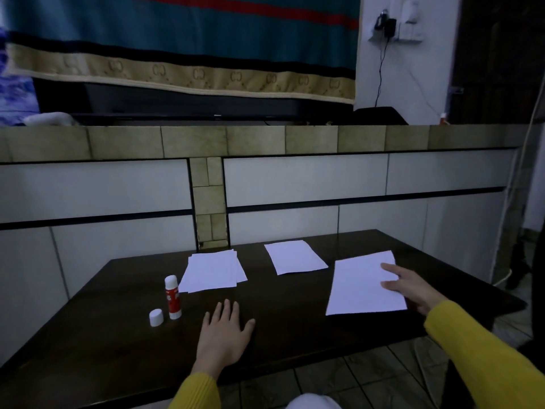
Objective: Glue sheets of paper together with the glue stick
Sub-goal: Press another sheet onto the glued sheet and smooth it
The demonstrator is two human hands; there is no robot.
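On the dark table (pixel 295 314) a red and white glue stick (pixel 172 297) stands upright at the left, uncapped, with its white cap (pixel 156 317) beside it. A small stack of white sheets (pixel 213 270) lies behind it. A single sheet (pixel 295 256) lies at the back middle. A larger sheet (pixel 361 284) lies at the right; my right hand (pixel 410 286) rests on its right edge with straight fingers. My left hand (pixel 224 335) lies flat on the bare table, right of the glue stick, holding nothing.
A tiled wall rises right behind the table, topped by a ledge with a striped cloth hanging above. The table's right edge (pixel 501 293) drops to a tiled floor. A cable hangs from a wall socket at the upper right.
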